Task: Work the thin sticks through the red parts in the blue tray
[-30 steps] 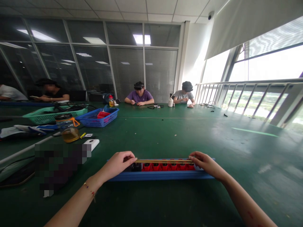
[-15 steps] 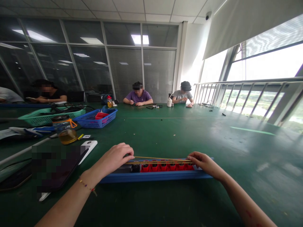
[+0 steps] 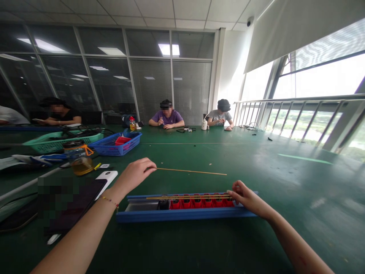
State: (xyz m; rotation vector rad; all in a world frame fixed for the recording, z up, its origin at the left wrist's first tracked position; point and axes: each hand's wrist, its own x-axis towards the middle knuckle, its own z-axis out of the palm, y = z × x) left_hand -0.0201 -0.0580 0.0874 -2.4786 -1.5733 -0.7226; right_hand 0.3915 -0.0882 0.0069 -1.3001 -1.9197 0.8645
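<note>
My left hand point(image 3: 136, 174) pinches one end of a thin wooden stick point(image 3: 191, 171), which stretches to the right beyond the long blue tray. My right hand point(image 3: 247, 199) is closed on the right ends of several more thin wooden sticks point(image 3: 182, 197), lying lengthwise over the tray. In the blue tray point(image 3: 185, 217), a row of red blocks point(image 3: 186, 204) with dark tops runs along the middle and right. A black block point(image 3: 163, 204) sits at the row's left end, beside a bare grey stretch of the tray floor. My right fingers hide part of the tray's right end.
Left of the tray lie a dark flat device point(image 3: 76, 203) and a white object point(image 3: 107, 177). Farther back stand a jar of amber liquid point(image 3: 78, 161), a blue basket point(image 3: 119, 149) and a green basket point(image 3: 45, 146) with cables. Several people sit across the green table point(image 3: 256, 160).
My left hand has moved up and slightly left, drawing one wooden stick away from the others. The right hand stays near the tray's right end with the remaining sticks.
</note>
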